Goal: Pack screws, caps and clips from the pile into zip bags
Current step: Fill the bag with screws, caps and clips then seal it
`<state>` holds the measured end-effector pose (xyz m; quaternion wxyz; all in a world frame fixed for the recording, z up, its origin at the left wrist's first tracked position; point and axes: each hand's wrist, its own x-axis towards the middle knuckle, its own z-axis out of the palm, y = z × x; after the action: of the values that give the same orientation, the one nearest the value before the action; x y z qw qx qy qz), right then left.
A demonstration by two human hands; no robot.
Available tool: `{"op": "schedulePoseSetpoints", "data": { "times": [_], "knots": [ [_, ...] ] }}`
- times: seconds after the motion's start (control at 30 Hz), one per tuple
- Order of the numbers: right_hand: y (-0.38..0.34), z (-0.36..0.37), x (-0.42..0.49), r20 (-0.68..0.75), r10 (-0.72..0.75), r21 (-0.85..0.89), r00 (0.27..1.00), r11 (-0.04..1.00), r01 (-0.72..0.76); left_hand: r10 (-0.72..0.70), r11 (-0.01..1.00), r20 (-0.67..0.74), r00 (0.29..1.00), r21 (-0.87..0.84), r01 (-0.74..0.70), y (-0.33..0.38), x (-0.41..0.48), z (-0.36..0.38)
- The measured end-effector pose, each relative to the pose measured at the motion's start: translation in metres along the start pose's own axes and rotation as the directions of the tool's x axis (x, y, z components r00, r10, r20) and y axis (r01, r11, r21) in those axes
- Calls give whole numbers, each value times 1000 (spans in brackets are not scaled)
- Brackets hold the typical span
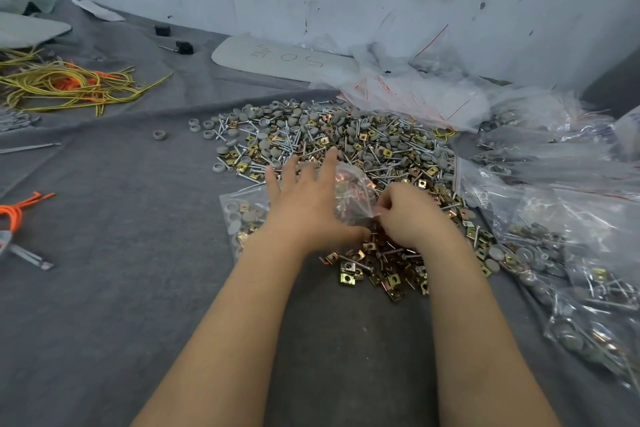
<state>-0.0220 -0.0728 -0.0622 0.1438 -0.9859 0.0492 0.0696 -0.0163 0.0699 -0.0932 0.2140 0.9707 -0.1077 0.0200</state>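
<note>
A big pile (346,146) of silver screws, grey round caps and brass clips covers the grey cloth in the middle. A small clear zip bag (353,194) with some parts inside sits between my hands, over the pile's near edge. My right hand (405,215) pinches the bag's edge with curled fingers. My left hand (304,201) lies against the bag's left side, its fingers spread and straight toward the pile; whether its thumb holds the bag is hidden. Loose brass clips (377,274) lie just below my hands.
A filled bag (242,218) lies under my left wrist. Several packed bags (561,270) heap at the right, empty bags (415,94) behind the pile. Yellow and orange cords (65,83) lie far left, an orange-handled tool (20,229) at the left edge. A wall stands behind.
</note>
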Motion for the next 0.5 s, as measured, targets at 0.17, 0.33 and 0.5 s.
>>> {"op": "schedulePoseSetpoints", "data": {
  "times": [0.17, 0.33, 0.5],
  "knots": [
    [8, -1, 7, -194, 76, 243, 978, 970, -27, -12, 998, -34, 999, -58, 10, 0, 2, 1],
    [14, -1, 10, -292, 98, 326, 951, 946, 2, 3, 994, -128, 992, -109, -17, -4, 1, -5],
    [8, 4, 5, -112, 45, 161, 993, 987, -27, -18, 904, -199, 980, -422, -69, -9, -4, -15]
  ]
}}
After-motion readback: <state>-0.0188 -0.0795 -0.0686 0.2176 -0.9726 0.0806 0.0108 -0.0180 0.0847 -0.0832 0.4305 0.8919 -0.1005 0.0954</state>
